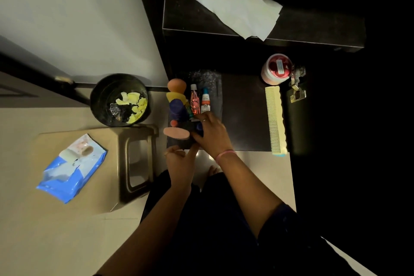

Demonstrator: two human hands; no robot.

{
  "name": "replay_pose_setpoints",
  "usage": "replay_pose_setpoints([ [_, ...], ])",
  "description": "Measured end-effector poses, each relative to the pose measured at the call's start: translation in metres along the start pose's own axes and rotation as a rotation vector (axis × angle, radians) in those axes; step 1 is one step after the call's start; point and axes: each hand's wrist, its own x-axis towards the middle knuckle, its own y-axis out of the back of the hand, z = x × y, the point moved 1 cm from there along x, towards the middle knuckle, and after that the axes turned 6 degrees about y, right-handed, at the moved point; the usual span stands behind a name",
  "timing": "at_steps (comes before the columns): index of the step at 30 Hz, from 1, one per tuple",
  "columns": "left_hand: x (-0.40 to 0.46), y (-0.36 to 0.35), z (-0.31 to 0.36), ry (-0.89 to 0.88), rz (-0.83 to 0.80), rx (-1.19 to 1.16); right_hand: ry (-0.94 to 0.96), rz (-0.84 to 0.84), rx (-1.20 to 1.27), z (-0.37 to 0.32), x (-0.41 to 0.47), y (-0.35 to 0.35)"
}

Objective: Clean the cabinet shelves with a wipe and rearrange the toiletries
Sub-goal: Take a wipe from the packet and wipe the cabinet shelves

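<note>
- Reaching down to the lower cabinet shelf (244, 114), the right hand (210, 134) rests with curled fingers on the near end of a cluster of toiletries; exactly which item it grips cannot be told, as the fingers cover it.
- The left hand (179, 163) sits at the shelf's front edge, fingers loosely extended toward the right hand, holding nothing visible.
- The cluster holds an orange egg-shaped sponge (177, 85), a dark blue rounded container (177, 107), a clear pink bottle (195, 101) and a white-and-orange tube (205, 102). Bottle and tube lie with their long axes running front to back, caps pointing toward the back of the cabinet.
- A flat pink oval pad (176, 134) lies at the near left corner of the shelf, just beside the right hand.
- A cream plastic comb (276, 119) lies along the shelf's right side, long axis front to back, teeth facing left.
- A round white jar with a red lid (277, 69) stands behind the comb, next to a metal door hinge (296, 83).
- A crumpled white wipe (237, 9) is draped over the front edge of the dark upper shelf (179, 18).
- On the pale tiled floor (67, 242), a blue soft-pack of wipes (71, 166) lies on a beige plastic stool (134, 157).
- A round dark bin (100, 96) holding yellow scraps stands behind the stool.
</note>
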Motion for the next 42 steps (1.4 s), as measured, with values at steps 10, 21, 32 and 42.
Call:
replay_pose_setpoints([
  [10, 0.015, -0.005, 0.021, -0.339, 0.117, 0.078, -0.145, 0.074, 0.108, 0.004, 0.000, -0.010],
  [21, -0.025, -0.008, 0.006, -0.393, -0.025, 0.227, -0.353, 0.473, 0.268, 0.041, -0.024, 0.044],
  [32, -0.005, -0.139, 0.084, -0.642, -0.355, 0.380, -0.569, 0.541, 0.273, 0.111, 0.004, 0.091],
  [42, 0.041, -0.209, 0.137, -0.918, -0.140, 0.629, -0.464, 0.640, 0.278, 0.120, 0.035, 0.086],
])
